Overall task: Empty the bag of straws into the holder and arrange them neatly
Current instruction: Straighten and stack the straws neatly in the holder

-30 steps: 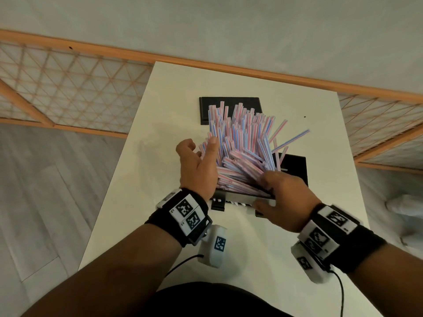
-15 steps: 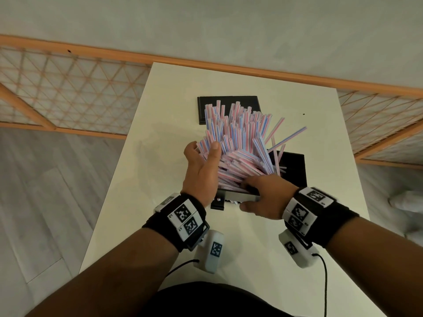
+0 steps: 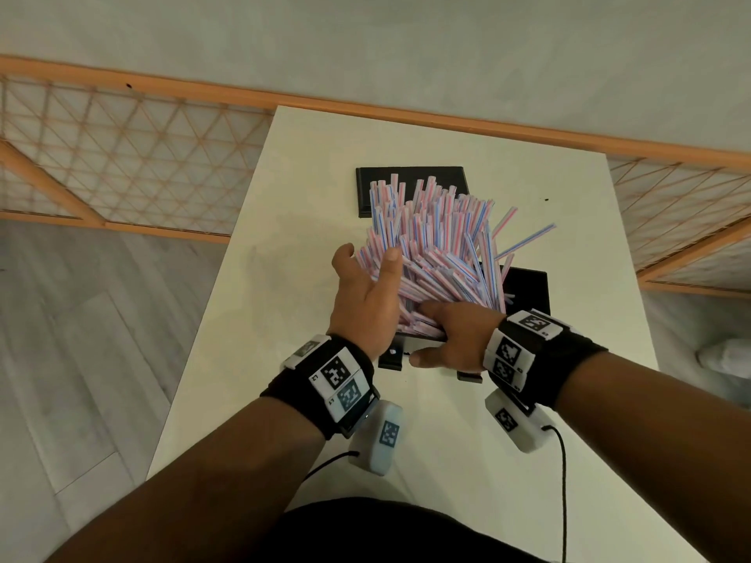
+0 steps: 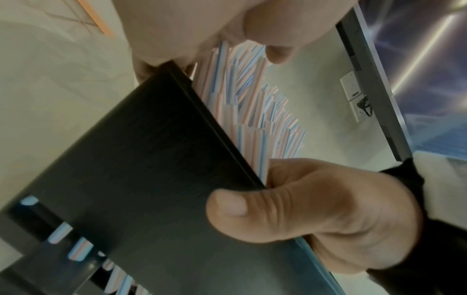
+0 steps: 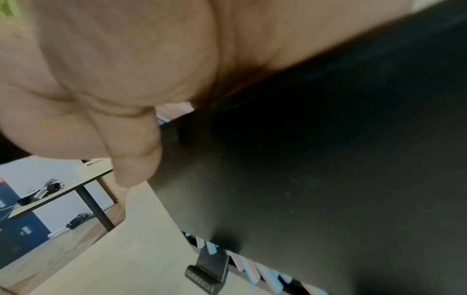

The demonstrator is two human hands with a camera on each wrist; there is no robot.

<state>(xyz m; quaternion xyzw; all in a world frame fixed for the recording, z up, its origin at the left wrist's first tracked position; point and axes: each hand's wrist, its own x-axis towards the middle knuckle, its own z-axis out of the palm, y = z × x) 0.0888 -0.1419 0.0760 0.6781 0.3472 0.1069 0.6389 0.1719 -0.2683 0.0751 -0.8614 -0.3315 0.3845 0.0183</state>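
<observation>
The black straw holder [image 3: 422,339] stood on the white table [image 3: 569,237], just in front of the person, crammed with pink-and-blue striped straws [image 3: 439,245] that fanned up and away in a loose, uneven heap. The right hand [image 3: 451,339] pinched the holder's near wall, thumb on the outer face and fingers over the rim among the straws. The left hand [image 3: 365,302] lay against the left flank of the heap with fingers spread and fairly straight, herding rather than gripping. The likeliest trouble was spillage: several straws [image 3: 528,237] on the right already splayed far out over the rim, and a firm shove from the left could tip them onto the table or rock the holder. The bag did not show in any view, so whether it was fully emptied could not be told. The holder's inside and most of its body were hidden by hands and straws, and both wrist views were blurred. Two flat black slabs [image 3: 410,176] lay beyond and to the right; what they were was unclear.
</observation>
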